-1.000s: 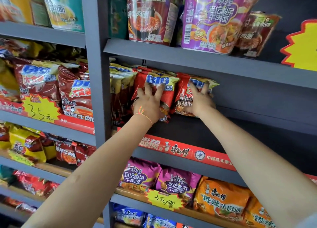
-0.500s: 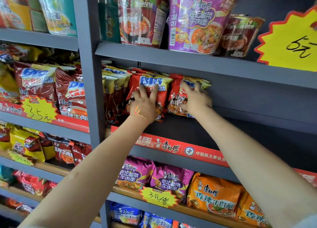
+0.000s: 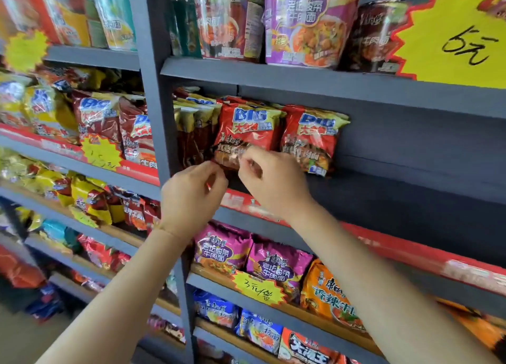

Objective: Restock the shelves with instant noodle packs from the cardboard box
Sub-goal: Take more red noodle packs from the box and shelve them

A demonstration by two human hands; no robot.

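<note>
Now, moving across the middle shelf from its left upright:

Shelf post: the grey upright [image 3: 156, 133] bounds the bay; yellow-topped packs [image 3: 197, 133] stand tight against it.

Left hand: the left hand [image 3: 191, 196] has come off the pack faces it pressed a second ago. It hovers at the shelf's front edge, fingers curled loosely, holding nothing that I can see.

Left red pack: the red BIG pack [image 3: 246, 128] stands upright beside the yellow-topped ones, its lower edge partly hidden by fingers.

Right hand: the right hand [image 3: 273, 183] has drawn back too. Fingertips look pinched at the pack's bottom seam; motion blur leaves me unable to tell whether they truly grip it.

Right red pack: the second BIG pack [image 3: 312, 139] stands just beside the first, untouched, with bare shelf [image 3: 410, 188] running to the right end.

Meaning: both packs seem seated, so this placement looks finished. The cardboard box is out of view; more packs belong in that open stretch.
</note>
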